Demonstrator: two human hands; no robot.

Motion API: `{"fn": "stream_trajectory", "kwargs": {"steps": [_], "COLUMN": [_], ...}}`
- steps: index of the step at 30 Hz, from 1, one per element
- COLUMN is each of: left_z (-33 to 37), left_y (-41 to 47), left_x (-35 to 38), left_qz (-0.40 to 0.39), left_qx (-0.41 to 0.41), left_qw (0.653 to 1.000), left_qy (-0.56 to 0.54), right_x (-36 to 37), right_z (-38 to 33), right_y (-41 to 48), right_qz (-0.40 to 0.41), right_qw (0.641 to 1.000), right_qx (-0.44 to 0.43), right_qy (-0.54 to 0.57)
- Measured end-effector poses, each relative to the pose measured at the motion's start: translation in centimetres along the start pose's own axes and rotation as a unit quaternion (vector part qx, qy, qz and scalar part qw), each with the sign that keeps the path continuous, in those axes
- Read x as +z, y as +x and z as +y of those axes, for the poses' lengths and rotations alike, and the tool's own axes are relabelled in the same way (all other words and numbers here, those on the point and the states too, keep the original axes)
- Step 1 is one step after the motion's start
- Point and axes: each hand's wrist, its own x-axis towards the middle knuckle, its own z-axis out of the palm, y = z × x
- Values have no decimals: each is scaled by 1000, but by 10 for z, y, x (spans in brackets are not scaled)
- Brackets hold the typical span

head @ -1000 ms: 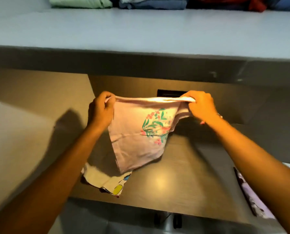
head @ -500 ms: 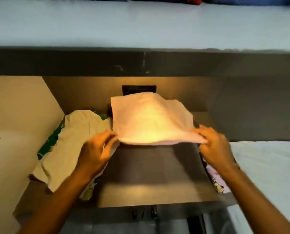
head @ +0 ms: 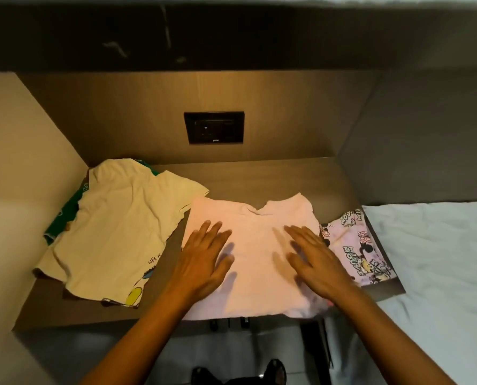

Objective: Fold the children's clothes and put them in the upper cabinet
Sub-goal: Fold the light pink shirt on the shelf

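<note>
Wooden desk [head: 259, 176] bearing three garments. Cream T-shirt [head: 115, 232] at 9 o'clock, partly over a green garment [head: 62, 215]. Pink shirt [head: 259, 245] spread flat at centre, plain side up. Cartoon-print garment [head: 362, 251] at 3 o'clock. Left hand [head: 204, 262] and right hand [head: 315, 262] rest on the pink shirt, fingers spread wide, gripping nothing. Wall socket [head: 214, 128] at 12 o'clock.

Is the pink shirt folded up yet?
Not yet. The pink shirt lies spread flat on the desk, neckline showing, with the left hand and right hand pressed flat on it.
</note>
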Motion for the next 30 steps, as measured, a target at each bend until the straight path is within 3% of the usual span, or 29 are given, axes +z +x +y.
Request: {"fn": "stream_trajectory", "kwargs": {"steps": [3,5,11,15,18,21,26,30], "left_z": [-15,-34,-52,-38,-51,-56,-53,-41], "left_y": [29,34,50,20,-41,-97,-110,-118], "left_x": [25,30,23,8,-5,-4,2,-9], "left_qz": [-33,-9,-5,23,27,4,59,51], "left_qx": [-63,-85,-107,-43,34,66,146,141], "left_qw": [993,990,988,999,998,995,982,987], "left_qy": [98,110,112,-7,44,72,105,55], "right_x": [29,39,37,26,30,38,35,21], "right_z": [12,24,23,10,13,28,32,33], "right_y": [42,62,93,44,-31,-79,-87,-108], "right_qz": [-31,-19,-19,45,40,5,85,94], "right_qw": [989,980,979,991,989,981,982,988], "right_qx": [4,-16,-40,-65,-114,-126,-98,-94], "right_qy": [-143,-196,-197,-106,-79,-146,-138,-83]}}
